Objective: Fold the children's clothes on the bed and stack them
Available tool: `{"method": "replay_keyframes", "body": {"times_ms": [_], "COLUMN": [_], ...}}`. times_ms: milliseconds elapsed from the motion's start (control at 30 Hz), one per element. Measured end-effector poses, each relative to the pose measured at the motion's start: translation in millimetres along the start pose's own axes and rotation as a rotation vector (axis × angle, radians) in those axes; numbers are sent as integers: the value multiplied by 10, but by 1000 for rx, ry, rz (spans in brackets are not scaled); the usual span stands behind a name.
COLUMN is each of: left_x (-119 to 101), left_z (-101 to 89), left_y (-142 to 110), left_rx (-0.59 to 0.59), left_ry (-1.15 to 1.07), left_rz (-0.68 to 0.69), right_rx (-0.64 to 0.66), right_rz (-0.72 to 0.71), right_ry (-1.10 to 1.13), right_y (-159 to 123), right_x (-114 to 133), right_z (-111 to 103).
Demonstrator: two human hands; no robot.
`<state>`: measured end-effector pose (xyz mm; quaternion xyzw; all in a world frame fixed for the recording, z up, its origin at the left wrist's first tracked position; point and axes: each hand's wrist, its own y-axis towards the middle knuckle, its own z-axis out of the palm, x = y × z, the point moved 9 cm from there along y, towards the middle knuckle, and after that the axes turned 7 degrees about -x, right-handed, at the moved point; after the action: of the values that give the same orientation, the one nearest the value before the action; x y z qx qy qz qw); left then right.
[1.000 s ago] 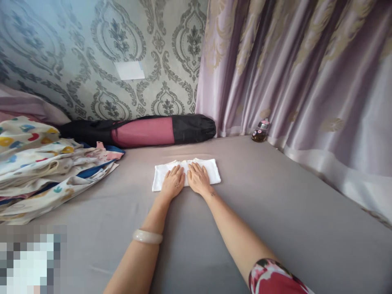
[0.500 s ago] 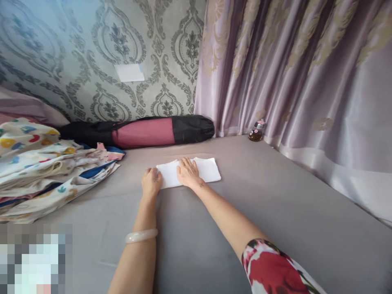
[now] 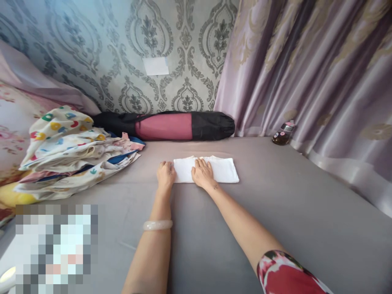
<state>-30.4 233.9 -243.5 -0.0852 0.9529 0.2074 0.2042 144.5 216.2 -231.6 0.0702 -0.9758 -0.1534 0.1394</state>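
A folded white cloth (image 3: 223,169) lies flat on the grey bed sheet (image 3: 275,212). My right hand (image 3: 202,172) rests palm down on the cloth's left part, fingers stretched out. My left hand (image 3: 165,173) sits at the cloth's left end with its fingers curled over that edge. A pale bangle (image 3: 157,225) circles my left wrist. My right arm wears a red flowered sleeve (image 3: 288,275).
A black and pink rolled mat bag (image 3: 171,125) lies against the patterned wall. A pile of colourful printed laundry (image 3: 70,151) sits to the left. A small bottle (image 3: 283,134) stands by the mauve curtain (image 3: 306,69) on the right. A blurred patch covers the lower left.
My left hand slid from the middle of the cloth to its left end and curled there. My right hand shifted slightly left. The camera turned left.
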Motion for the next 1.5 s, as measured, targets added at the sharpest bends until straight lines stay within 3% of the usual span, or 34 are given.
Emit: {"method": "replay_keyframes", "body": {"times_ms": [267,533,767,1067,1300,1500], "left_x": [61,68,87,159,132,6], "left_z": [-66,-92,-139,-185,-196,-240], "left_y": [-27,-38,-54,-42,-42,-11], "left_rx": [-28,-31,-34,-58,-30,-27], "left_ry": [-34,-37,-49,-38,-44,-47], "left_rz": [-60,-64,-111,-125,-137,-100], "right_rx": [17,-23,47,91,118,183], "right_rz": [-73,-76,-88,-207,-189,-209], "right_ry": [20,-12,-57,34,44,68], "right_y": [110,85,143,161,132,143], "right_x": [295,311,341,780,794,727], "right_z": [75,195,211,314,392,259]}}
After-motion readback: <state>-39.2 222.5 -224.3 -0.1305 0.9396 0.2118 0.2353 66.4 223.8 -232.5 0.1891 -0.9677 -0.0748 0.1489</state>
